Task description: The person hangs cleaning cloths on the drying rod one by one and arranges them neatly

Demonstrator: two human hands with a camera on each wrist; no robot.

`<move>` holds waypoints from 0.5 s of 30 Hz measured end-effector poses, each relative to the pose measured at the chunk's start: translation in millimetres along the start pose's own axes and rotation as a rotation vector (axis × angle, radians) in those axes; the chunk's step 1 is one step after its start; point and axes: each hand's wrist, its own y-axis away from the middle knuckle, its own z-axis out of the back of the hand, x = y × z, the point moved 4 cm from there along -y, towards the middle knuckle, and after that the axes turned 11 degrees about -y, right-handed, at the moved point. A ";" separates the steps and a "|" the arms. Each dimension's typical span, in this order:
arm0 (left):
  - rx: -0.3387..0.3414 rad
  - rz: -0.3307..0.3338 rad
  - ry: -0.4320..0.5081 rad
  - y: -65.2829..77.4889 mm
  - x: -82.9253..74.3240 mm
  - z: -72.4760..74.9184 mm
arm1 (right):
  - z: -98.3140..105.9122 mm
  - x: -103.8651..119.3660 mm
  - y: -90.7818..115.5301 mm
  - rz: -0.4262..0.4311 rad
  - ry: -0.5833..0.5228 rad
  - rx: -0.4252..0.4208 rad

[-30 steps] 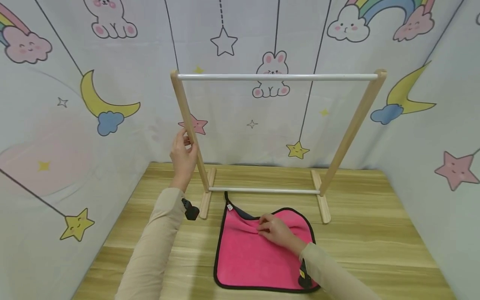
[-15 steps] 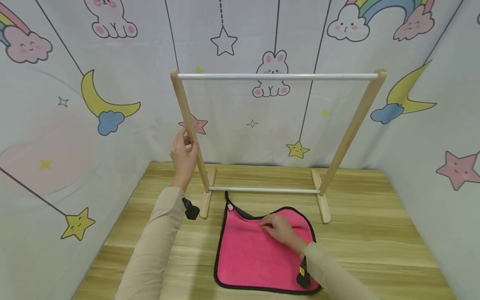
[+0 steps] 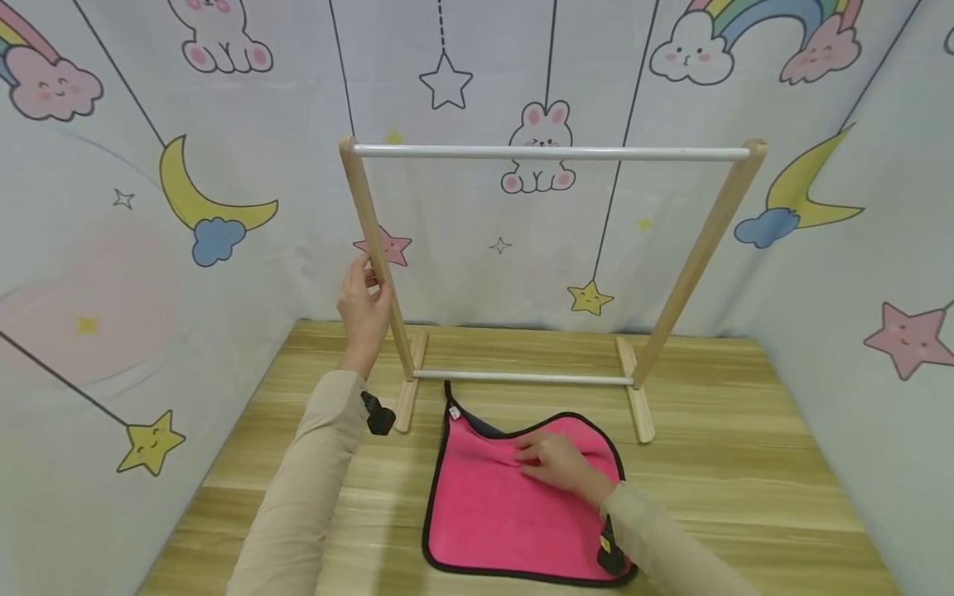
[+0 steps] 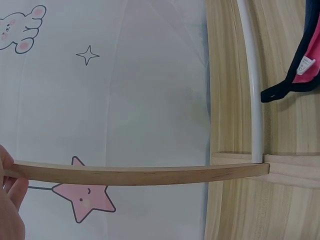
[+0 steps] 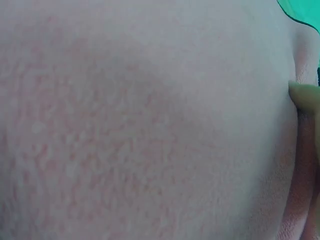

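Left hand (image 3: 365,314) clamped on the wooden rack's (image 3: 701,265) left upright. Pink cloth (image 3: 492,517) (black-edged, far side rippled) lies on the surface (image 3: 745,463) before the rack; right hand (image 3: 555,462) touches it, pinch undeterminable.

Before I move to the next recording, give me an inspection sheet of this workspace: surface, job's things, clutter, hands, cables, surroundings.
Surface: wood-grain tabletop.
Job's things: pink cloth with black edging, its far edge wavy and its black loop close to the lower rail; rack standing behind it, nothing hung on its upper rail.
Clutter: nothing seen.
Hands: left hand holds the rack's left post; right hand is at the cloth near its far edge, whether pinching it cannot be told.
Cables: nothing seen.
Surroundings: white backdrop printed with stars, moons, clouds and rabbits.
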 end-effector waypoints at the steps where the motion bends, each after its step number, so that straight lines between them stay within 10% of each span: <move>1: 0.000 -0.001 0.000 0.0 -0.1 -0.1 | -0.4 0.3 -0.2 0.011 0.003 -0.010; 15: -0.007 -0.002 -0.009 0.6 -1.7 -0.3 | -2.3 8.4 -3.0 0.154 0.097 -0.120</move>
